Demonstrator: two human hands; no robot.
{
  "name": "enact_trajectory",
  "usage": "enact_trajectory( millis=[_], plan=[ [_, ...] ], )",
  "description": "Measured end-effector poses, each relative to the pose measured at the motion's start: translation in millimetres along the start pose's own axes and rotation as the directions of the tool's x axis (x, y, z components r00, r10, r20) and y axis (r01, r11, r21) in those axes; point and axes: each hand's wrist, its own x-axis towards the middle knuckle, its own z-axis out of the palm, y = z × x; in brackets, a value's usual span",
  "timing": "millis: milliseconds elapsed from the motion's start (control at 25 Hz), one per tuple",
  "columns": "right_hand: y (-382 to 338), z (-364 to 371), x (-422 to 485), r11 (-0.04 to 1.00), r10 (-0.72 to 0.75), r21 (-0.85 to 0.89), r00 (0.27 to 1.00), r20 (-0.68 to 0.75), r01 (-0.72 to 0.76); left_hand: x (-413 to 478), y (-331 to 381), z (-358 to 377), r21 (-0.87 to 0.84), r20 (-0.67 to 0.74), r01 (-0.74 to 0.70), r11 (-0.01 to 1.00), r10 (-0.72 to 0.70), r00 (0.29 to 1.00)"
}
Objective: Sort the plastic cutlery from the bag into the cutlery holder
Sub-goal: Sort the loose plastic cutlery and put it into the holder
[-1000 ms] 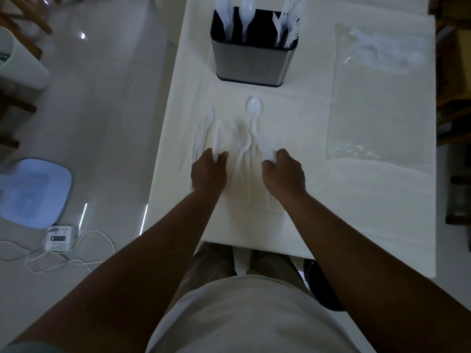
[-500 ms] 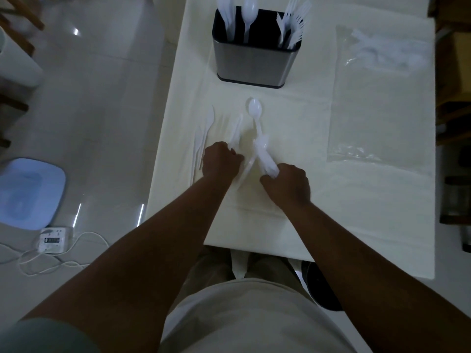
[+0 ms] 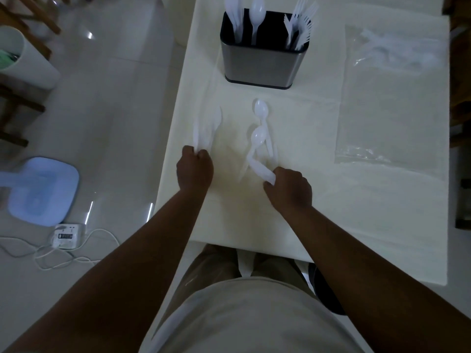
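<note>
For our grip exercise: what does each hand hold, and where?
Left hand grips plastic knives by their near ends; right hand pinches a white cutlery piece at its near end.

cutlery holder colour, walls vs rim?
The rectangular metal cutlery holder has brushed silver walls, with a black rim and inside. It shows best in the head view.

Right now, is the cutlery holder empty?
No, a spoon, several forks and other white pieces stand in the cutlery holder.
</note>
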Motion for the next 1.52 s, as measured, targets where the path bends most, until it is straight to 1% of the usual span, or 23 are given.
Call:
enact_trajectory(
  millis=[80,160,200,280,360,400,480,560,640,720,800,840,920,1000,1120,1280,1320,1360,1440,1520],
  plan=[
    [1,-5,-1,1.000,-0.021,0.017,1.000,0.015,0.021,10,-13,-8,0.053,-0.022,-0.003,0.999,0.004,1.000],
    [5,-11,-3,0.999,-0.034,0.039,0.999,0.024,0.033,17,-24,-9,0.136,-0.004,-0.044,0.990,0.045,0.999],
    [9,-15,-5,0.998,-0.034,0.046,0.999,0.027,0.033,19,-26,-9,0.150,0.000,-0.049,0.987,0.050,0.999],
    [19,-20,-5,0.997,-0.017,0.077,0.999,0.034,0.014,21,-26,-7,0.164,-0.003,-0.052,0.985,0.053,0.999],
    [29,-21,-4,0.989,0.023,0.147,0.999,0.032,-0.027,25,-23,-6,0.189,0.024,-0.060,0.980,0.056,0.998],
    [31,-20,-3,0.985,0.051,0.167,0.999,0.018,-0.053,27,-20,-7,0.187,0.042,-0.054,0.981,0.047,0.998],
    [29,-14,1,0.983,0.106,0.147,0.994,0.012,-0.107,30,-16,-9,0.134,0.075,-0.013,0.991,0.003,0.997],
    [25,-8,4,0.984,0.134,0.108,0.989,0.059,-0.140,29,-12,-9,0.084,0.066,0.006,0.996,-0.011,0.998],
    [23,-6,6,0.976,0.172,0.124,0.983,0.061,-0.179,26,-6,-7,0.063,0.048,-0.021,0.998,0.018,0.999],
    [24,-8,8,0.963,0.224,0.144,0.974,0.030,-0.226,24,0,-4,0.055,0.067,-0.069,0.996,0.065,0.996],
    [28,-13,7,0.951,0.255,0.184,0.967,-0.017,-0.248,23,7,0,0.138,0.086,-0.143,0.980,0.132,0.987],
    [29,-16,8,0.946,0.259,0.215,0.965,-0.039,-0.245,23,10,1,0.194,0.086,-0.160,0.968,0.146,0.986],
    [31,-20,9,0.940,0.254,0.250,0.965,-0.060,-0.232,27,15,2,0.263,0.092,-0.140,0.955,0.119,0.989],
    [31,-21,12,0.951,0.231,0.217,0.973,-0.027,-0.220,32,17,4,0.291,0.110,-0.111,0.950,0.082,0.991],
    [29,-17,17,0.965,0.207,0.146,0.975,0.085,-0.218,37,17,2,0.301,0.118,-0.132,0.944,0.100,0.988],
    [26,-18,20,0.964,0.203,0.159,0.976,0.079,-0.213,26,18,3,0.255,0.130,-0.175,0.951,0.146,0.981],
    [24,-20,20,0.955,0.207,0.200,0.975,0.076,-0.218,21,19,4,0.232,0.127,-0.193,0.953,0.168,0.978],
    [23,-22,21,0.931,0.214,0.284,0.973,0.083,-0.229,14,20,6,0.201,0.121,-0.209,0.957,0.187,0.975],
    [18,-26,24,0.826,0.234,0.501,0.966,0.114,-0.259,-1,26,12,0.107,0.135,-0.228,0.968,0.213,0.968],
    [12,-34,27,0.706,0.249,0.649,0.957,0.147,-0.283,-15,35,20,0.019,0.194,-0.234,0.972,0.226,0.955]
  ],
)
